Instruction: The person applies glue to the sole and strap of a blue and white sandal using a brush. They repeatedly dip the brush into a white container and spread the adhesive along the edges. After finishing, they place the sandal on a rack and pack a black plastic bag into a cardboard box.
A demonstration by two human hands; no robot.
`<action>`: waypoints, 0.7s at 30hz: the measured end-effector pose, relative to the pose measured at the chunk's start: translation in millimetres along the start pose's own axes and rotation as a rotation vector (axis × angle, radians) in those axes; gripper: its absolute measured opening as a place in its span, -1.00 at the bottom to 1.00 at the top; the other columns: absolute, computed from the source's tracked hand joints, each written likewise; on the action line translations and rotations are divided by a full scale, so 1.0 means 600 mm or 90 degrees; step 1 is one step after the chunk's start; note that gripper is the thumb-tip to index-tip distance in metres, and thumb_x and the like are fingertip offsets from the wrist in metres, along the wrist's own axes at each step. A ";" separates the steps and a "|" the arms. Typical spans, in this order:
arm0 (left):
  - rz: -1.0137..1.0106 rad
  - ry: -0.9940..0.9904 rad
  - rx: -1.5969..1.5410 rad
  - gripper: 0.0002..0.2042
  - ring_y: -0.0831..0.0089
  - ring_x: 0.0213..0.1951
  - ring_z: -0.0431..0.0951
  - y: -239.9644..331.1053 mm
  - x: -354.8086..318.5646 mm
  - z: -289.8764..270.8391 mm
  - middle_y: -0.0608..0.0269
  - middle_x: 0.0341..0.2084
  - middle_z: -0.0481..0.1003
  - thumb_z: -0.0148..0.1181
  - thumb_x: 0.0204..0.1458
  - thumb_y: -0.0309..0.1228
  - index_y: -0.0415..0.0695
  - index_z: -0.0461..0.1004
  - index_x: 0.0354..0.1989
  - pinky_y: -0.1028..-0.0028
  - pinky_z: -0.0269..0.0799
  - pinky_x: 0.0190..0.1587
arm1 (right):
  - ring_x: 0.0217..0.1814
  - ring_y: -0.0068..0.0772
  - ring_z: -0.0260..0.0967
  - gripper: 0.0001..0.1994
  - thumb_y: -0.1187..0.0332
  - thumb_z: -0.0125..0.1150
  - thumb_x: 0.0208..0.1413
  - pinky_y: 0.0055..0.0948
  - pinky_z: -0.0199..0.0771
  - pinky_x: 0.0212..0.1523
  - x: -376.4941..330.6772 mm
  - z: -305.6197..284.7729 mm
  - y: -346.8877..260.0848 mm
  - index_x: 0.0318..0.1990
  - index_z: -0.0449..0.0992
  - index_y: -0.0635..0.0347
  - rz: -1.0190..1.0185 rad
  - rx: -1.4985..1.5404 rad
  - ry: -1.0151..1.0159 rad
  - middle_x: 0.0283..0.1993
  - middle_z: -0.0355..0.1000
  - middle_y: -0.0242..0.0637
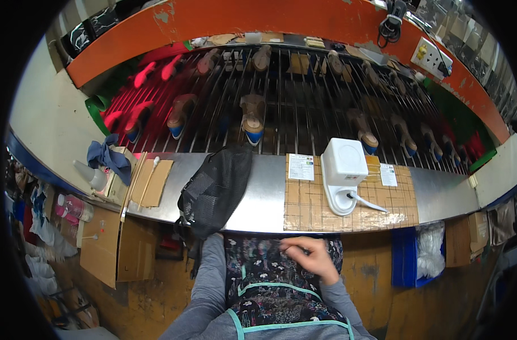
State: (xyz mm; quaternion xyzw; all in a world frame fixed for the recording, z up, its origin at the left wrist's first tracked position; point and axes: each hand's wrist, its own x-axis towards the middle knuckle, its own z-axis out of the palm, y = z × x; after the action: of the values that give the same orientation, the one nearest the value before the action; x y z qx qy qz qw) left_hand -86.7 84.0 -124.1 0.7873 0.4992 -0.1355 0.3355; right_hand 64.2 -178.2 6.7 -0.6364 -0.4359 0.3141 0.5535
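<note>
A black mesh bag (216, 190) hangs over the front edge of the metal counter, with its strap trailing down. My left forearm rises straight to its lower end, and the bag hides my left hand (214, 238), which appears to hold it from beneath. My right hand (312, 258) is in front of my dark flowered apron, right of the bag. Its fingers are curled in and slightly blurred; whatever is in them, if anything, cannot be made out. A white device (344, 164) with a boxy head and a cable stands on the taped cardboard (304, 207) beyond my right hand.
Several blue-toed shoes (252, 122) lie on a rack of metal rods (292, 85), lit red at the left. A cardboard piece with a swab (150, 181) lies on the counter's left. Below are an open carton (136, 249) at left and a blue crate (403, 258) at right.
</note>
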 end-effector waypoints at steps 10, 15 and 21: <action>-0.009 0.024 -0.097 -0.25 0.00 0.38 -0.10 0.079 -0.042 0.047 0.05 0.36 -0.02 -0.13 0.04 0.21 0.13 -0.04 0.38 -0.33 -0.33 0.25 | 0.19 0.04 0.27 -0.80 0.40 0.07 0.07 -0.12 0.31 0.12 0.170 -0.006 0.036 -0.14 0.38 0.21 -0.216 -0.726 0.116 0.11 0.32 -0.02; -0.023 -0.036 -0.041 -0.26 0.04 0.40 -0.16 0.028 -0.028 0.079 0.13 0.40 -0.10 -0.26 0.07 0.22 0.18 -0.12 0.40 -0.39 -0.42 0.24 | -0.29 -0.24 0.54 -0.83 0.39 0.00 0.20 -0.35 0.54 -0.23 0.123 -0.015 0.001 -0.11 0.37 0.25 0.056 -0.037 -0.362 -0.24 0.53 -0.07; 0.018 0.088 -0.106 -0.56 -0.08 0.03 0.43 -0.202 -0.058 0.147 -0.18 -0.04 0.46 -0.11 0.14 -0.18 -0.30 0.45 -0.02 0.18 0.29 0.13 | -0.29 -0.45 0.51 -0.88 0.50 0.04 0.21 -0.49 0.52 -0.28 -0.137 -0.103 0.085 -0.16 0.41 0.36 0.167 0.131 0.237 -0.32 0.53 -0.18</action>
State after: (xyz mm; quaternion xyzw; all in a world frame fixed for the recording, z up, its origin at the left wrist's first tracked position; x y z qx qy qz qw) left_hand -198.3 34.5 -217.6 0.7712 0.5195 -0.0344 0.3663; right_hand 94.6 -279.3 -38.1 -0.6746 -0.2060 0.3035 0.6406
